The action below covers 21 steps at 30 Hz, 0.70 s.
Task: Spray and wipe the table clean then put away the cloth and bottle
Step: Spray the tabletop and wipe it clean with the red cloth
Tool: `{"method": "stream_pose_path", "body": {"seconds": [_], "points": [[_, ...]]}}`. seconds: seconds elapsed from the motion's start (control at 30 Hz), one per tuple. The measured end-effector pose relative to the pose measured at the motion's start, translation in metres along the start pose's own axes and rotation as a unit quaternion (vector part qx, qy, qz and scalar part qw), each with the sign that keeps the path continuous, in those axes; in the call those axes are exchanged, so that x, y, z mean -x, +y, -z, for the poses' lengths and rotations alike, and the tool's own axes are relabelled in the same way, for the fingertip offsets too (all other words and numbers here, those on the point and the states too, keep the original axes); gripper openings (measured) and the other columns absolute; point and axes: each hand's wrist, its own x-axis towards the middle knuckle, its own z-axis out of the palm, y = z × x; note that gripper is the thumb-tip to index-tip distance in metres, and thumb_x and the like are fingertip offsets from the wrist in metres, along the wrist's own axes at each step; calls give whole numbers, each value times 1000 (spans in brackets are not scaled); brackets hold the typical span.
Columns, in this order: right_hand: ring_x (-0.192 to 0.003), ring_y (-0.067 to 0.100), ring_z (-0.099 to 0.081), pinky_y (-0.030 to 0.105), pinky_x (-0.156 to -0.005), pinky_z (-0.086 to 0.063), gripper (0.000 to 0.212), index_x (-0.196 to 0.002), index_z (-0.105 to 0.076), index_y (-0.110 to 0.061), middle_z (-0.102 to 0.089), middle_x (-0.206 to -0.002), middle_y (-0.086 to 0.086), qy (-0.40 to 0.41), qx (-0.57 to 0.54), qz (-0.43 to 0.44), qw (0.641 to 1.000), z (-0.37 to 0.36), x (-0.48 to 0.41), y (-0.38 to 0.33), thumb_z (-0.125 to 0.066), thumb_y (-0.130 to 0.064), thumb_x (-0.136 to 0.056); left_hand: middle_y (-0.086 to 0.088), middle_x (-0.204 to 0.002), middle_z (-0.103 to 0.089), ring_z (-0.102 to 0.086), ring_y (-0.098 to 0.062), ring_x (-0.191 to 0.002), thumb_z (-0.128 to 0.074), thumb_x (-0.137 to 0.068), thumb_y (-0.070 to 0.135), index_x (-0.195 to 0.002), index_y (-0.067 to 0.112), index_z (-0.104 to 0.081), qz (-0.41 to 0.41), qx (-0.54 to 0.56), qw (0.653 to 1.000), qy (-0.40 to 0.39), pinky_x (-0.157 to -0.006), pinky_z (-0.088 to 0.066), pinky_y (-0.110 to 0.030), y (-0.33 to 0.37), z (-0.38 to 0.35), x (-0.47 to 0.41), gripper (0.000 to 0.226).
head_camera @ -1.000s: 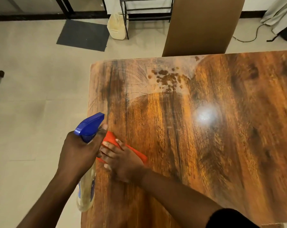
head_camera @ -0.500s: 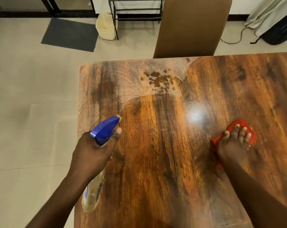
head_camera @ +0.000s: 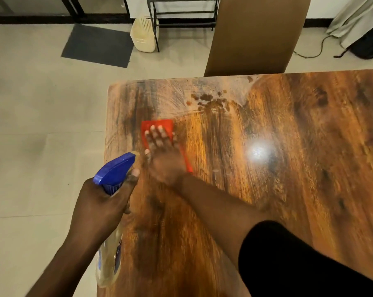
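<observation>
The wooden table [head_camera: 288, 168] fills the right of the head view, glossy where wiped and hazy with dark droplets [head_camera: 211, 101] near its far left corner. My right hand [head_camera: 163, 155] lies flat with spread fingers on the red cloth [head_camera: 157, 126], pressing it onto the table's left part just below the haze. My left hand [head_camera: 104, 202] grips the neck of a clear spray bottle with a blue trigger head [head_camera: 115, 169], held over the table's left edge, nozzle pointing toward the cloth.
A brown chair back [head_camera: 254, 35] stands against the far edge of the table. On the tiled floor beyond lie a grey mat [head_camera: 97, 45], a cream plastic basket [head_camera: 143, 34] and a black metal rack [head_camera: 183, 11]. A cable and dark bag sit far right.
My right hand has swept the red cloth from the table's right side back to the left and further away from me. The left hand keeps the bottle in about the same place.
</observation>
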Motion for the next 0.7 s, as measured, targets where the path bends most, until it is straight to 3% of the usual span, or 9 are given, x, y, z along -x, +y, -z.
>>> {"method": "stream_pose_path", "body": {"seconds": [0.07, 0.13, 0.23, 0.3, 0.43, 0.5, 0.6, 0.7], "points": [[-169, 28, 11, 61, -133, -2, 72, -174, -14, -15, -4, -183, 8, -42, 24, 104, 993, -20, 24, -30, -32, -48, -112, -5, -53, -68, -70, -20, -48, -67, -90, 69, -110, 18, -76, 0, -2, 1000, 4, -72, -64, -47, 1, -1, -2, 56], [-169, 29, 2, 61, -134, -6, 70, -171, -26, -14, -18, -181, 8, -64, 36, 181, 981, -35, 58, -39, -38, -49, -111, -11, -53, -68, -69, -28, -51, -66, -88, 73, -89, 20, -73, 3, -7, 1000, 5, -73, -63, -51, 3, -5, -5, 53], [-169, 24, -2, 56, -135, -8, 64, -172, -21, -18, -19, -181, 5, -52, 27, 205, 977, -48, 118, -14, -34, -42, -114, -12, -52, -68, -68, -27, -49, -65, -85, 78, -78, 20, -70, -1, -7, 1000, -5, -72, -62, -52, 7, -12, -7, 59], [-169, 19, 5, 52, -135, -2, 64, -175, -12, -23, -6, -184, 1, -40, 23, 150, 988, -45, 155, 25, -29, -44, -117, -10, -52, -68, -69, -19, -45, -66, -83, 79, -87, 22, -73, -2, 1, 1000, -14, -72, -65, -54, 11, -16, -8, 57], [-167, 17, 19, 53, -136, -8, 65, -175, 7, -29, 16, -181, -7, -16, 38, -89, 995, -8, 188, 132, -10, -52, -116, -6, -54, -70, -71, -16, -47, -66, -87, 74, -110, 19, -75, -3, 0, 1000, -31, -76, -66, -53, 12, -23, -10, 61], [-167, 21, 19, 53, -136, -7, 66, -174, 10, -30, 15, -181, -4, 8, 25, -201, 979, 19, 193, 187, -8, -55, -115, -3, -53, -71, -71, -15, -48, -61, -84, 72, -111, 21, -74, -8, -12, 999, -41, -76, -65, -47, 12, -24, -9, 60], [-167, 24, 15, 55, -136, -5, 69, -175, 5, -26, 12, -181, 0, 48, -17, -329, 943, 54, 187, 250, -8, -57, -114, -3, -52, -71, -70, -13, -46, -61, -85, 81, -95, 39, -69, -23, -21, 998, -54, -73, -63, -46, 9, -23, -7, 44], [-168, 26, 13, 60, -135, -3, 66, -175, 2, -21, 10, -183, 3, 91, -72, -423, 898, 73, 144, 265, -16, -48, -118, -6, -53, -71, -71, -14, -46, -56, -77, 84, -91, 44, -68, -18, -16, 998, -52, -73, -65, -50, 3, -22, -9, 44]]}}
